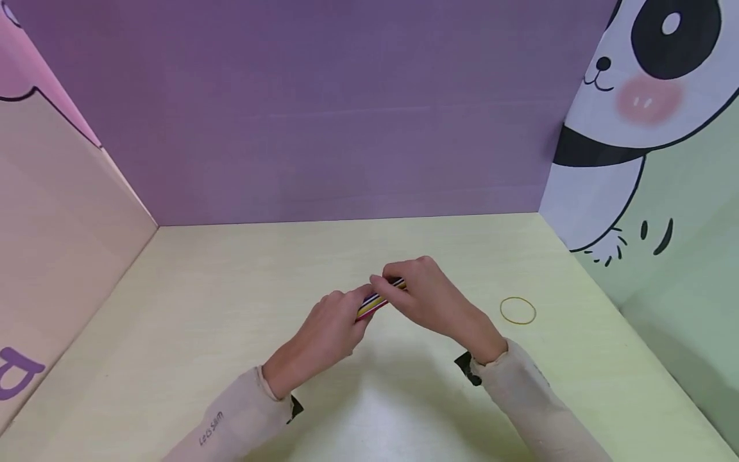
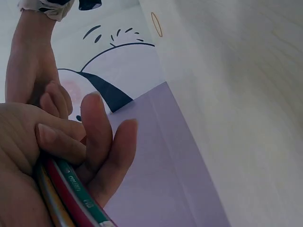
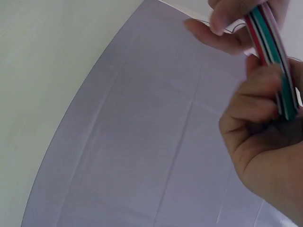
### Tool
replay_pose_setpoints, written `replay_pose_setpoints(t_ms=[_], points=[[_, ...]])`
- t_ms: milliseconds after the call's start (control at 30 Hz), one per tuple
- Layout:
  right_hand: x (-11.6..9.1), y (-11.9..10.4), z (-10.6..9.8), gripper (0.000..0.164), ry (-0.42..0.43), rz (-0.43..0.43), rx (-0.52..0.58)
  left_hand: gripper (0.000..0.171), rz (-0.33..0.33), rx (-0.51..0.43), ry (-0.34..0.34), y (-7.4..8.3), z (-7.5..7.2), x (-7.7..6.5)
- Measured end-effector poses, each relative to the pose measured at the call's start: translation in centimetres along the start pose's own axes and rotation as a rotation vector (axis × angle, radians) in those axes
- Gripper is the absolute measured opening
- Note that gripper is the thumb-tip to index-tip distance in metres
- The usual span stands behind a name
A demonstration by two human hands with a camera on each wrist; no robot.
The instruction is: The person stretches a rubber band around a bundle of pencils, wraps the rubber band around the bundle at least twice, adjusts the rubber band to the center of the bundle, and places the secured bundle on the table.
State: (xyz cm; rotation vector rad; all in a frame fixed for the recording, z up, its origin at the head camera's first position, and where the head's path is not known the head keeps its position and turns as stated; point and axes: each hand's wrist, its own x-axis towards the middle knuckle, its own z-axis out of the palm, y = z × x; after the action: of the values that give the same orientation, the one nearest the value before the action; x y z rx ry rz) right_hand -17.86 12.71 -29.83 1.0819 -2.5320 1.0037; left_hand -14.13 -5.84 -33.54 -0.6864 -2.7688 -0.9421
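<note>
A small bundle of striped pencils [image 1: 375, 304] is held up over the table between my two hands. My left hand [image 1: 326, 330] grips its lower-left end. With curled fingers, my right hand [image 1: 428, 296] holds the upper-right end. Green, red and yellow barrels show side by side in the left wrist view, the green pencil [image 2: 79, 191] with lettering on it. In the right wrist view the striped bundle [image 3: 270, 45] runs from the left fingers down into the right hand, where fingers cover part of it.
A thin yellow rubber band [image 1: 501, 311] lies on the pale table [image 1: 231, 276], to the right of my right hand. A purple panel [image 1: 346, 128] stands along the back edge. Side panels border the table, the right panel [image 1: 664, 212] bearing a panda drawing.
</note>
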Motion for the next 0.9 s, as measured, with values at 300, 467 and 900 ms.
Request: replay_pose_setpoints(t_ms=[300, 467, 900], points=[[-1.1, 1.1, -4.7, 0.027, 0.007, 0.116, 0.020, 0.017, -0.099, -0.542, -0.207, -1.6, 0.0, 0.9], [-2.7, 3.0, -6.7, 0.040, -0.126, 0.220, -0.045, 0.020, -0.139, -0.756, -0.276, -1.7, 0.3, 1.0], [-7.6, 10.3, -10.4, 0.050, -0.426, 0.450, -0.183, 0.039, -0.266, -1.132, -0.308, -2.6, -0.2, 0.9]])
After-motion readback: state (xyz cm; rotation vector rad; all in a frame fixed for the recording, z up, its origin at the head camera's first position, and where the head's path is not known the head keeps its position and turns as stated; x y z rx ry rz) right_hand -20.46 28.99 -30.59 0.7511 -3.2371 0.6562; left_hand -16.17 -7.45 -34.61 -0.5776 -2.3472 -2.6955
